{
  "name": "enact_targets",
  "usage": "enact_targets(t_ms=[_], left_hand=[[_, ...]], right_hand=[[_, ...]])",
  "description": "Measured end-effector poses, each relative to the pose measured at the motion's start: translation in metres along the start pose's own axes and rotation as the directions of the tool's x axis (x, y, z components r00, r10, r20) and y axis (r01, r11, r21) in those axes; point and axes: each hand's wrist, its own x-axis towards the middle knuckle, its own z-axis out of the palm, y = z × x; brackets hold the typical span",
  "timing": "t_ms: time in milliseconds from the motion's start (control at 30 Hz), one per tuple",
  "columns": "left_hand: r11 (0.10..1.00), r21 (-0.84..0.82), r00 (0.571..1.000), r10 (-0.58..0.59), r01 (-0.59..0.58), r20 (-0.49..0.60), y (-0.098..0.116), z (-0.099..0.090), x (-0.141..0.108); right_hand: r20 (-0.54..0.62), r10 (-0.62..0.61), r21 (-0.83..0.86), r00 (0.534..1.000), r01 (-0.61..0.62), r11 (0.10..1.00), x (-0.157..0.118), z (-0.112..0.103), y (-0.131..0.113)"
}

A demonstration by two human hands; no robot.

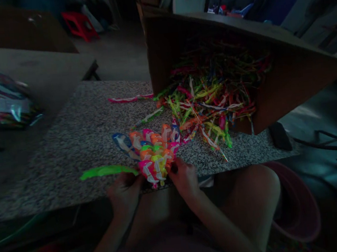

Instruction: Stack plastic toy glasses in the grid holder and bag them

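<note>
A bundle of several colourful strips (pixel 156 155), pink, orange, yellow and blue with white parts, lies at the front edge of the speckled table (pixel 67 140). My left hand (pixel 125 190) is closed in a pinch at the right end of a bright green strip (pixel 108 171), close to the bundle's left side. At the bundle's lower right, my right hand (pixel 184 176) has its fingers closed on an orange part of it. A heap of similar strips (pixel 208 101) spills out of a cardboard box onto the table.
The cardboard box (pixel 296 84) lies on its side at the right, with a dark object (pixel 280 136) beside it. Shiny packs (pixel 0 99) are at the far left. A red stool (pixel 79 26) stands on the floor behind, and a pink tub (pixel 300 204) is by my right knee.
</note>
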Motion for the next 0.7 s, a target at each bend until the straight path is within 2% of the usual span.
enact_targets(t_ms=[67, 133, 333, 500, 600, 700], left_hand=[[0.999, -0.033, 0.996, 0.029, -0.026, 0.082, -0.001, 0.004, 0.001], [0.996, 0.009, 0.988, 0.083, -0.085, 0.132, -0.004, 0.007, 0.0], [0.885, 0.285, 0.929, 0.342, -0.368, 0.139, -0.007, 0.013, -0.006], [0.854, 0.327, 0.912, 0.352, -0.404, 0.209, -0.003, 0.01, 0.002], [0.866, 0.273, 0.9, 0.354, -0.418, 0.254, -0.003, 0.006, 0.011], [0.867, 0.23, 0.889, 0.388, -0.441, 0.243, -0.007, 0.006, 0.016]], right_hand=[[0.012, -0.024, -0.053, 1.0, 0.024, 0.998, 0.0, 0.0, -0.003], [0.009, -0.033, -0.071, 0.999, 0.034, 0.997, 0.001, -0.001, -0.004], [-0.04, -0.027, -0.126, 0.999, 0.022, 0.992, 0.0, 0.005, -0.004], [-0.088, -0.076, -0.277, 0.993, 0.048, 0.96, -0.001, 0.012, -0.004], [-0.094, -0.099, -0.258, 0.991, 0.072, 0.963, 0.0, 0.012, -0.004], [-0.099, -0.095, -0.211, 0.991, 0.073, 0.975, 0.002, 0.012, -0.001]])
